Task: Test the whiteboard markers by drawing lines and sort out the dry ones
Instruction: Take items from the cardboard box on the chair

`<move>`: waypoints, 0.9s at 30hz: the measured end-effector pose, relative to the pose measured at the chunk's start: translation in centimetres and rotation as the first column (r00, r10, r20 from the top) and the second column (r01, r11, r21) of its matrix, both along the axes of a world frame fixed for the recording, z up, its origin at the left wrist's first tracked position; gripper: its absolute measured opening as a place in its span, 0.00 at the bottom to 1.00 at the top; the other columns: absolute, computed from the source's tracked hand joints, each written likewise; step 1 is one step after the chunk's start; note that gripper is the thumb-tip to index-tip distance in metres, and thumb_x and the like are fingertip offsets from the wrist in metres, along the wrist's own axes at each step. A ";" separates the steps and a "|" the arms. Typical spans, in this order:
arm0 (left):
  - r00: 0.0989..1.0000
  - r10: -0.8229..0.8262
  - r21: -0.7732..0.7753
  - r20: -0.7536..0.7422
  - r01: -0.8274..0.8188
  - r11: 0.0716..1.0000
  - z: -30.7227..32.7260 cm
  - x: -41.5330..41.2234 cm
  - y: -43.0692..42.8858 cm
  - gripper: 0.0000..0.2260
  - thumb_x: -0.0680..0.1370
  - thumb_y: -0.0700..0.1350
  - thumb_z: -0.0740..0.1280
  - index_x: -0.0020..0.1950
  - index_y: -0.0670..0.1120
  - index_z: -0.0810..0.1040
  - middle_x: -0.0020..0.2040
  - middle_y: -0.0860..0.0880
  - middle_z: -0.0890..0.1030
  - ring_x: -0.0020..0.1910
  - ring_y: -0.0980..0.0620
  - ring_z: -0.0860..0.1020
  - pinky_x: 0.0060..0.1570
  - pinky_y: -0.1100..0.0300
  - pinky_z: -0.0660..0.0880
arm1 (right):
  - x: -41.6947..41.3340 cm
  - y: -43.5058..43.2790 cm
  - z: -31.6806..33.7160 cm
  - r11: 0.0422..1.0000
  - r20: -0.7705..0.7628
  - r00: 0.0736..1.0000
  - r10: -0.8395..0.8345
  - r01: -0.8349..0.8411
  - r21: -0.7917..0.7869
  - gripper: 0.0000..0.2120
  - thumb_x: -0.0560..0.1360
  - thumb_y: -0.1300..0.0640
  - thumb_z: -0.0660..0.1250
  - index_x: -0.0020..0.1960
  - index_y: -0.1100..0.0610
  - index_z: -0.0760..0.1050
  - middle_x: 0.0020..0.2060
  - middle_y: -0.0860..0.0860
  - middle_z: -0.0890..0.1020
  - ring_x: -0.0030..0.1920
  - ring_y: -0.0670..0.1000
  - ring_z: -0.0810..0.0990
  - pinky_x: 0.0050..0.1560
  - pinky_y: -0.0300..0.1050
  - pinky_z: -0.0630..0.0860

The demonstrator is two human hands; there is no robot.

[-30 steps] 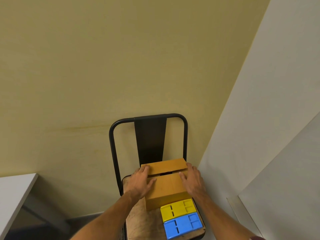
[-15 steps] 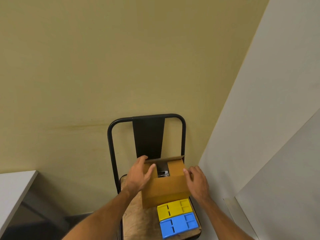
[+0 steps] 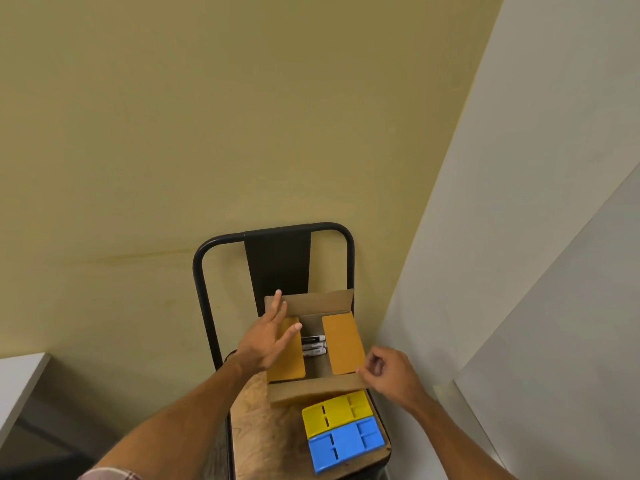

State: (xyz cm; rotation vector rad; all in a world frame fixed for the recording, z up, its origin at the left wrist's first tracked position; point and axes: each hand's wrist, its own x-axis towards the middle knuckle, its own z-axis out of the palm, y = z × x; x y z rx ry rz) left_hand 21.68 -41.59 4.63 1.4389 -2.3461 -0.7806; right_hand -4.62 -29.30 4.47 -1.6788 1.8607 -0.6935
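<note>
Cardboard box (image 3: 311,389) sits on the wooden seat (image 3: 263,427) of a black metal chair (image 3: 277,265), towards the back, just in front of the backrest. Top is open: far flap (image 3: 322,301) stands up against the backrest, near flap (image 3: 304,384) folds out & down towards the person, and the 2 side flaps lie roughly flat w/ a gap between them.

The whiteboard markers (image 3: 313,345) are inside the box, seen through that gap, lying crosswise in a small stack. Maybe 3 of them, white barrels w/ dark ends, but too small to count for sure.

L hand (image 3: 266,341) hovers over the left side flap (image 3: 287,362), palm down, fingers (image 3: 277,301) straight & spread, holding nothing; the tips reach the far flap's left edge. R hand (image 3: 391,372) is at the box's near right corner, fingers curled, thumb & forefinger pinching the right end of the near flap, just beside the right side flap (image 3: 346,344).

In front of the box on the seat: yellow tray (image 3: 334,412), then blue tray (image 3: 346,445), touching each other, the yellow one tucked partly under the near flap. Both have shallow compartments & slots.

White counter (image 3: 17,375) at lower left, well apart from the chair.
</note>
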 end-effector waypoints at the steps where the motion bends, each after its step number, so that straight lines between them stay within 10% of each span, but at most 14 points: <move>1: 0.997 0.007 -0.034 0.078 -0.004 0.999 -0.3 -0.3 -0.4 0.36 0.79 0.67 0.49 0.80 0.48 0.47 0.78 0.55 0.35 0.78 0.49 0.54 0.75 0.51 0.59 | -0.1 0.4 -0.1 0.998 -0.022 0.999 0.046 -0.045 0.036 0.13 0.70 0.49 0.73 0.51 0.50 0.76 0.44 0.44 0.77 0.44 0.41 0.74 0.45 0.34 0.73; 4: 0.968 0.036 -0.038 0.247 -0.028 0.999 -0.9 -1.3 -1.1 0.36 0.79 0.65 0.45 0.80 0.47 0.41 0.78 0.50 0.35 0.79 0.47 0.47 0.76 0.50 0.54 | -0.6 1.1 -0.7 0.987 -0.060 0.991 0.120 -0.113 0.119 0.35 0.70 0.44 0.72 0.73 0.47 0.62 0.66 0.38 0.64 0.64 0.39 0.63 0.66 0.39 0.61; 8: 0.939 0.036 0.016 0.341 -0.044 0.999 -1.5 -1.9 -1.2 0.37 0.79 0.66 0.46 0.79 0.46 0.37 0.79 0.48 0.36 0.78 0.47 0.39 0.76 0.46 0.43 | -0.9 1.1 -2.4 0.977 -0.119 0.982 0.149 -0.128 0.171 0.47 0.69 0.34 0.67 0.77 0.48 0.46 0.73 0.38 0.49 0.72 0.39 0.47 0.71 0.42 0.49; 20: 0.934 0.045 -0.017 0.354 -0.041 0.999 -2.6 -3.4 1.7 0.46 0.69 0.76 0.36 0.79 0.48 0.35 0.77 0.49 0.30 0.75 0.45 0.30 0.71 0.42 0.33 | 2.3 -3.3 0.1 0.981 -0.314 0.935 0.166 -0.122 0.154 0.38 0.75 0.35 0.60 0.77 0.50 0.51 0.77 0.46 0.53 0.76 0.46 0.49 0.75 0.50 0.46; 27: 0.956 -0.015 0.097 0.294 -0.014 0.995 -2.5 -3.6 2.6 0.42 0.77 0.63 0.63 0.79 0.55 0.38 0.78 0.51 0.31 0.75 0.42 0.30 0.74 0.38 0.43 | 6.0 -5.0 -1.2 0.976 -0.463 0.878 0.122 -0.021 0.217 0.41 0.75 0.43 0.65 0.78 0.50 0.44 0.77 0.51 0.47 0.76 0.54 0.45 0.74 0.55 0.47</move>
